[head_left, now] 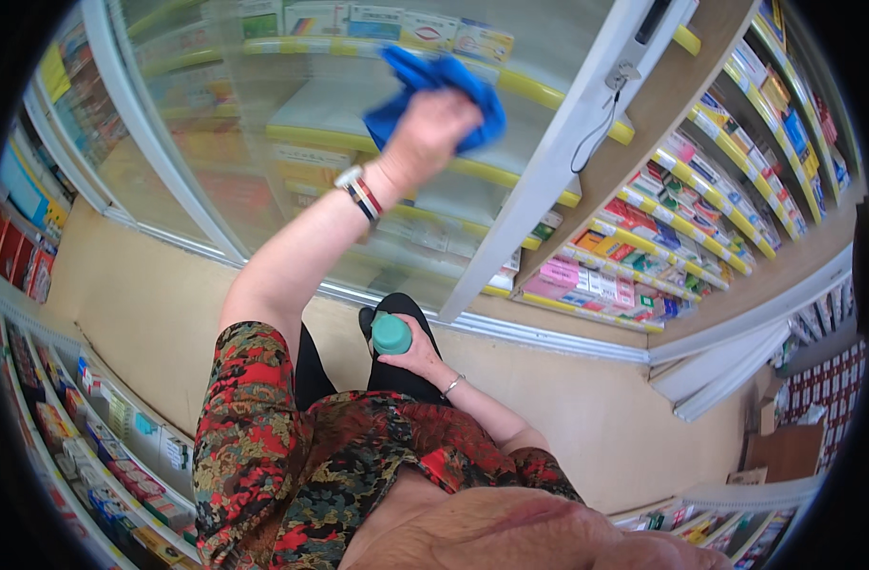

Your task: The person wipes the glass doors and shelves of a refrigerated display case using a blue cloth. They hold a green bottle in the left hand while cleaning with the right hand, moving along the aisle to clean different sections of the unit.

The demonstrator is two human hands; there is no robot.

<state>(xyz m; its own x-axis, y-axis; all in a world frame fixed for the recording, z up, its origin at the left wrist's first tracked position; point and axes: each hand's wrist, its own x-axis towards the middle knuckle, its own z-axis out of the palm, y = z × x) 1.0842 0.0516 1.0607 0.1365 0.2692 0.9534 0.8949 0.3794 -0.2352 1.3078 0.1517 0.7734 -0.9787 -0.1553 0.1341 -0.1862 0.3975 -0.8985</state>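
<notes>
My left hand (434,128), blurred and wearing a wristwatch (350,177) and a striped band, grips a bunched blue cloth (470,85) against or just in front of a glass sliding door (242,121). Whether the cloth touches the glass cannot be told for certain. Low in front of my body, my right hand (420,349) is wrapped around a green round-topped container (391,333); its lower part is hidden. Behind the glass, medicine-type boxes (377,23) stand on shelves with yellow edge strips (527,84). A white door frame (541,178) carries a lock (622,73) with a dark cord loop.
Open shelves of packed boxes (634,242) stand at the right. A metal floor track (548,338) runs below the doors. More stocked shelving (113,442) curves along the lower left. My black shoe (406,305) is near the track on the beige floor (584,427). Cartons (783,449) sit at the far right.
</notes>
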